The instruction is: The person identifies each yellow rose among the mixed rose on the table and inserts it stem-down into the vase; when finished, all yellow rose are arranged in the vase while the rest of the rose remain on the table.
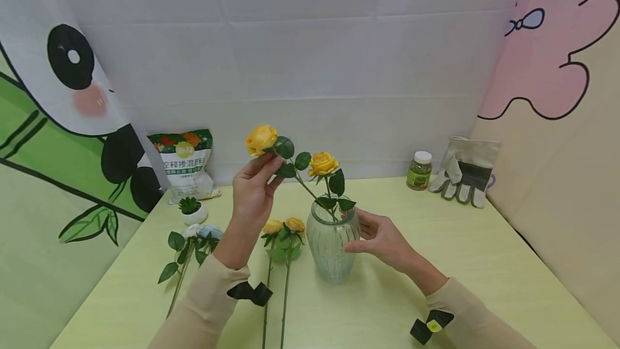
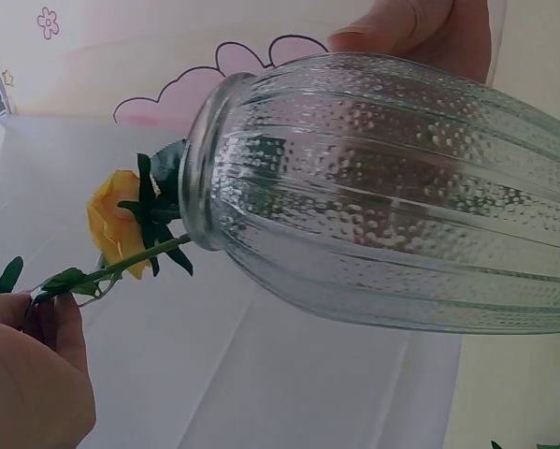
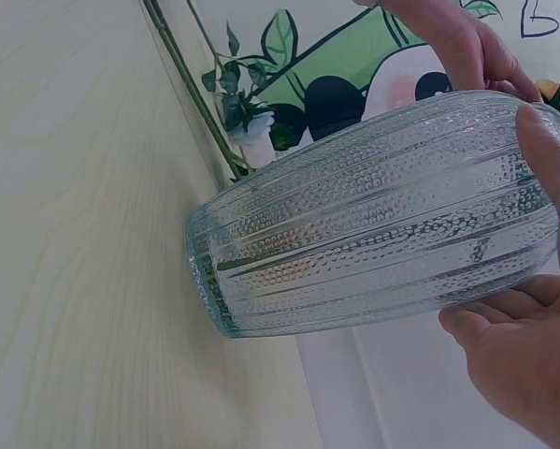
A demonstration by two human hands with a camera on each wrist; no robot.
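Note:
A ribbed clear glass vase stands upright on the table. My right hand holds its right side, with the thumb in front and the fingers behind. Up to the left of the vase, my left hand pinches the stem of a yellow rose just under the bloom. That stem slants down into the vase mouth, as the left wrist view shows. Another yellow rose stands in the vase, its bloom above the rim. Through the textured glass, the stem ends are unclear.
Two yellow roses lie left of the vase. Farther left are white and blue flowers and a small potted succulent. A printed bag stands at the back left; a lidded jar and gloves are at the back right.

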